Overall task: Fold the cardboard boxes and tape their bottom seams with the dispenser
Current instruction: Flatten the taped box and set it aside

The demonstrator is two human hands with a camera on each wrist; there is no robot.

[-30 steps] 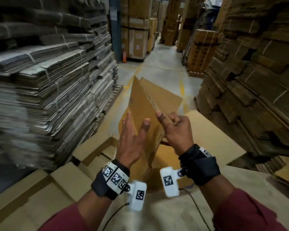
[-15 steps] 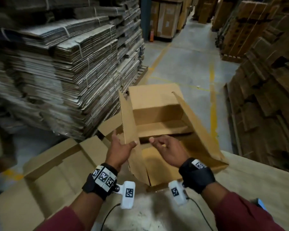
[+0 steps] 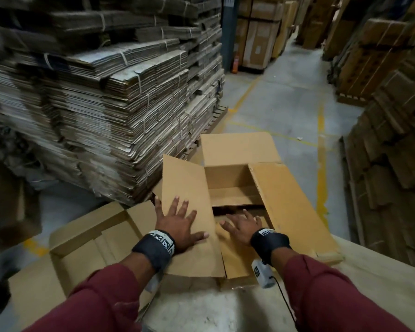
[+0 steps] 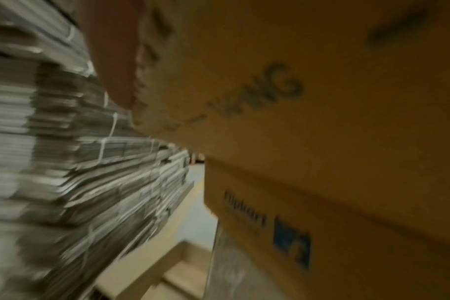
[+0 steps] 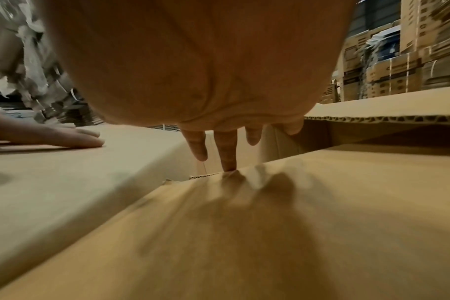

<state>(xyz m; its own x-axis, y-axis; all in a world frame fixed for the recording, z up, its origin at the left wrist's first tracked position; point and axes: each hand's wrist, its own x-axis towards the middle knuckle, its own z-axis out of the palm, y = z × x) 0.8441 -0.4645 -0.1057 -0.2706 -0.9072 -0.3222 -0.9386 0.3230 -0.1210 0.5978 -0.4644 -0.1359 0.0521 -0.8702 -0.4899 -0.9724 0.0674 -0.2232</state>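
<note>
- My left hand point(image 3: 177, 226) lies flat, fingers spread and straight, on the left flap point(image 3: 189, 212) of the box point(image 3: 240, 149); it presses the flap and grips nothing.
- My right hand point(image 3: 243, 226) is open too, fingers extended onto the near flap point(image 3: 235, 257) inside the box.
- The box sits on the worktop point(image 3: 381, 283) in front of me, bottom flaps up: the far one stands, the right flap point(image 3: 290, 204) is laid outward.
- The right wrist view shows what the head view does not: a fingertip point(image 5: 229, 166) touching the near flap's edge, the other fingers just above it, and the left hand point(image 5: 64, 138) flat on its flap.
- The left wrist view is badly blurred; I see only the box wall point(image 4: 347, 182) with a blue print, probably a logo, and no fingers I can be sure of.
- The bundled stack point(image 3: 106, 104) of flat cardboard at left is cut off by the frame.
- I cannot make out a dispenser in any view.
</note>
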